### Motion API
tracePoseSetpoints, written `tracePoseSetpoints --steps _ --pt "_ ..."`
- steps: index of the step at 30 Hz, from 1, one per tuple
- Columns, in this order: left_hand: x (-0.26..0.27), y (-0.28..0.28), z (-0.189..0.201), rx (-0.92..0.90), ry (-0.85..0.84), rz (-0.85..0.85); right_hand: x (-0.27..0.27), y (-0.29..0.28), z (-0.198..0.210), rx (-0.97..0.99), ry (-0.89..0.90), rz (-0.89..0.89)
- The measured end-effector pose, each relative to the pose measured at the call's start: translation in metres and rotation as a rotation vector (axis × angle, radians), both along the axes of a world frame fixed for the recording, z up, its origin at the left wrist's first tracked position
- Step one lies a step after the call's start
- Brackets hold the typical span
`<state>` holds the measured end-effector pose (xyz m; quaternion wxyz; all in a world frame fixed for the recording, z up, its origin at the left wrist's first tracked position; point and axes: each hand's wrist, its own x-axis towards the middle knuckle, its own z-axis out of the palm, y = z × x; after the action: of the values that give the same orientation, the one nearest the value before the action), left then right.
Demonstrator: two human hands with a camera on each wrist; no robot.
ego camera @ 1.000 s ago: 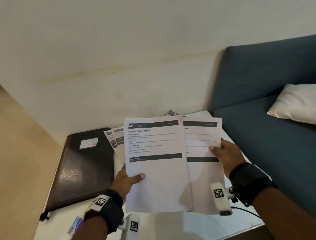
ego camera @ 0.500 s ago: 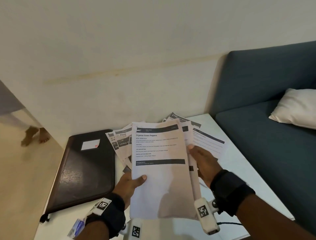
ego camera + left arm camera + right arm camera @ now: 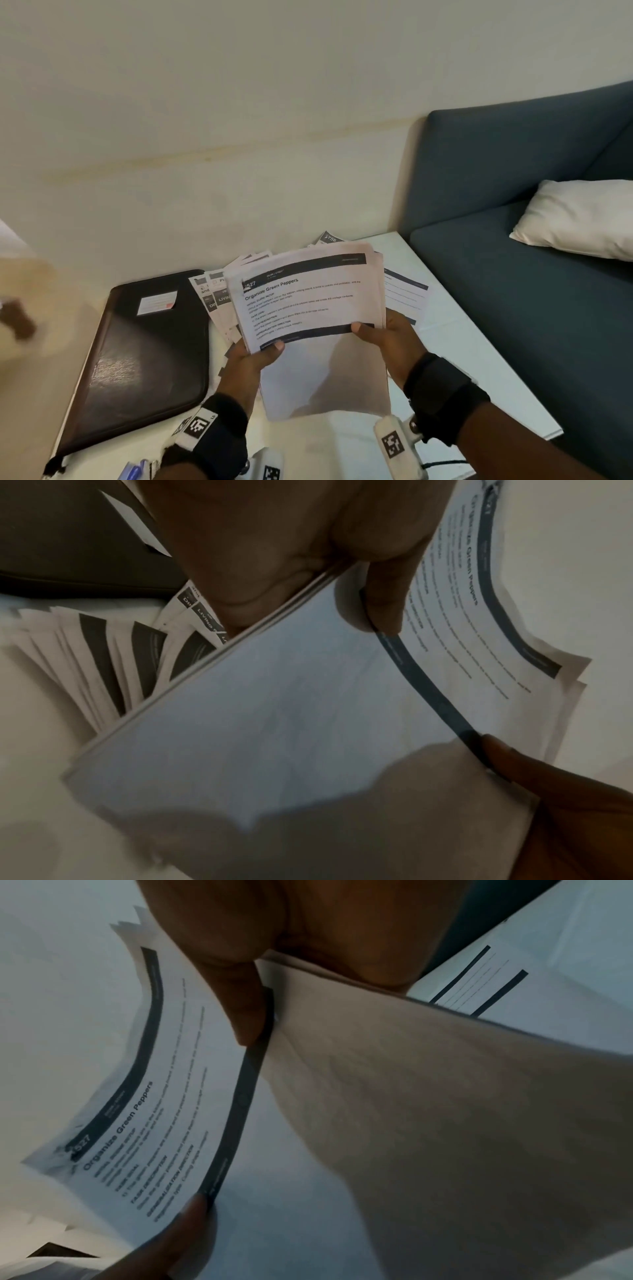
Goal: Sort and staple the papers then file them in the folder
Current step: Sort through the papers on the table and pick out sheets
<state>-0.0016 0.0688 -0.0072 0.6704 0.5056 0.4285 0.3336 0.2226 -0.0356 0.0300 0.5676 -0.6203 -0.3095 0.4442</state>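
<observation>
Now both hands hold the stack [image 3: 308, 308] up over the counter [image 3: 462, 359]: left hand [image 3: 251, 359] pinches its left edge w/ thumb on top, right hand [image 3: 394, 342] pinches the right edge likewise. Top sheet reads "Organize Green Peppers". Folder [image 3: 137, 359] lies shut at left, loose papers [image 3: 219, 294] btw it & the stack.

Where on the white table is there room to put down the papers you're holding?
The best bare patch is the right side of the table, between the lone sheet and the sofa. A smaller strip lies at the near edge, under the held stack. The left is crowded: the folder and fanned loose papers fill it.
</observation>
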Motion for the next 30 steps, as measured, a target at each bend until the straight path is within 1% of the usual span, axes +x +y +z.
tracePoseSetpoints --steps 5,7,9,11,14,19,21,23,26,28,30 --pt "0.011 -0.020 0.018 0.074 -0.036 -0.115 0.010 -0.010 -0.009 0.031 0.056 0.058" --pt "0.013 -0.024 0.018 0.043 -0.031 -0.121 0.015 -0.013 -0.014 0.024 0.055 0.117" --pt "0.014 -0.024 0.015 0.015 0.002 -0.131 0.018 -0.016 -0.018 -0.017 0.018 0.142" --pt "0.015 -0.024 0.011 0.024 0.055 -0.124 0.021 -0.018 -0.024 -0.048 -0.032 0.128" --pt "0.018 -0.024 0.008 0.039 0.103 -0.093 0.023 -0.019 -0.026 -0.051 -0.058 0.087" --pt "0.027 -0.027 0.020 0.145 0.087 -0.068 0.029 -0.019 -0.016 0.061 -0.089 -0.022" --pt "0.030 -0.030 0.022 0.185 0.072 -0.090 0.032 -0.021 -0.012 0.083 -0.118 -0.018" --pt "0.032 -0.035 0.019 0.203 0.073 -0.133 0.034 -0.023 -0.014 0.096 -0.115 0.042" --pt "0.031 -0.039 0.006 0.185 0.139 -0.195 0.034 -0.026 -0.028 0.007 -0.163 0.133" --pt "0.029 -0.040 -0.003 0.171 0.183 -0.221 0.033 -0.027 -0.036 -0.056 -0.191 0.137" --pt "0.028 -0.039 -0.008 0.162 0.201 -0.205 0.033 -0.026 -0.042 -0.091 -0.209 0.128"
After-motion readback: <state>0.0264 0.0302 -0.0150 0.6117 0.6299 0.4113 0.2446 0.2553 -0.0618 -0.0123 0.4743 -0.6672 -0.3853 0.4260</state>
